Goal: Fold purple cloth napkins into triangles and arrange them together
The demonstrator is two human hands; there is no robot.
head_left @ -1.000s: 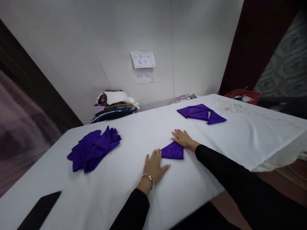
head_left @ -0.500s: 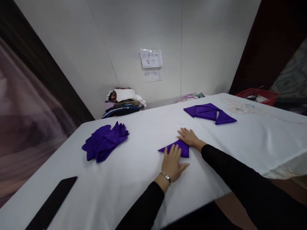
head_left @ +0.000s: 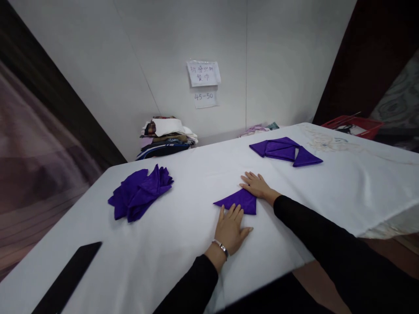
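A purple napkin, folded into a triangle, lies flat on the white-covered table. My left hand rests palm down at its near edge, the fingertips touching the cloth and the thumb spread to the right. At the napkin's upper right corner lies my right hand, flat with its fingers spread. Beyond it sit several folded purple napkins, partly overlapping. Over to the left is a loose heap of crumpled purple napkins.
A flat black object lies at the table's near left. Behind the far edge are a pile of folded fabrics and a red basket. Handwritten paper signs hang on the wall.
My left hand has slid toward me, from the middle of the napkin to its near edge, uncovering more of it. My right hand stays at the corner.
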